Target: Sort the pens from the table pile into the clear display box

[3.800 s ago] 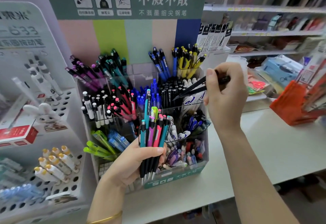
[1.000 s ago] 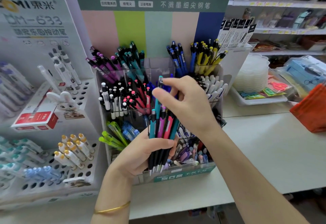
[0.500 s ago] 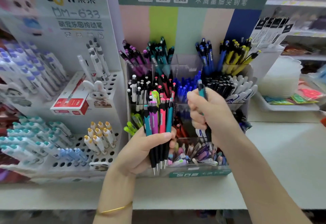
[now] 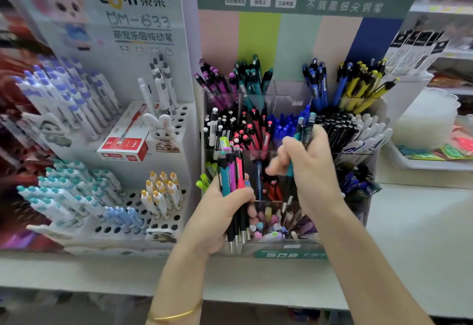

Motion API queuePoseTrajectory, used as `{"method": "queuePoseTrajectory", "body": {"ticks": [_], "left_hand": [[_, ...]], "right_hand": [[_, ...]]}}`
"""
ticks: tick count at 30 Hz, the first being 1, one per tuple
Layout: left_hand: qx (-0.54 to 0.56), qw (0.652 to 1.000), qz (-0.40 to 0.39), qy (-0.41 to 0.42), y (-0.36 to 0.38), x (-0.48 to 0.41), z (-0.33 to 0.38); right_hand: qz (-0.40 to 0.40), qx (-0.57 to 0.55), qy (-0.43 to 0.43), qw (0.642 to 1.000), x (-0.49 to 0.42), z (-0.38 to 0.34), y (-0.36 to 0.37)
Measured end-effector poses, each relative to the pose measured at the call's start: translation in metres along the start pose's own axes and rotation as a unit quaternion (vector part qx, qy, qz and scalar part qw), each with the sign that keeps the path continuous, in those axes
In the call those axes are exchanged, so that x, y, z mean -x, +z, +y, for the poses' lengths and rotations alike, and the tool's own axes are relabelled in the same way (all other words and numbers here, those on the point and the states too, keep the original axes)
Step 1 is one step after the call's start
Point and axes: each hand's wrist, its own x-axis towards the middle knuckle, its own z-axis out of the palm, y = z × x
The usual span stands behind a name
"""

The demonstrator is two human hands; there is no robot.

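In the head view, the left hand [image 4: 220, 212] sits low in the centre of the frame, fingers curled tight round a bundle of pens [image 4: 232, 171] held upright, tips down, against the front of the clear display box [image 4: 289, 102]. Just right of it, the right hand [image 4: 311, 171] grips a teal pen [image 4: 287, 194] in curled fingers, tip down over the box's front compartments. The box stands on the white table [image 4: 422, 235], with a white perforated rack [image 4: 186, 125] at its left
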Motion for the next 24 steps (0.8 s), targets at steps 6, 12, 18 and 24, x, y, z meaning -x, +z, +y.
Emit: {"method": "queuePoseTrajectory", "body": {"ticks": [6, 12, 18, 24], "left_hand": [[-0.147, 0.981, 0.096, 0.079, 0.016, -0.010, -0.002], [-0.176, 0.974, 0.112, 0.092, 0.011, -0.007, -0.002], [-0.150, 0.987, 0.035, 0.053, 0.007, -0.010, 0.004], [-0.086, 0.989, -0.097, 0.064, 0.003, -0.006, 0.012]], "right_hand": [[-0.121, 0.198, -0.037, 0.972, 0.024, 0.001, 0.025], [-0.121, 0.178, -0.029, 0.976, 0.011, 0.008, 0.018], [-0.168, 0.134, 0.034, 0.976, 0.006, 0.005, 0.014], [-0.203, 0.032, 0.107, 0.973, -0.004, 0.002, 0.005]]}}
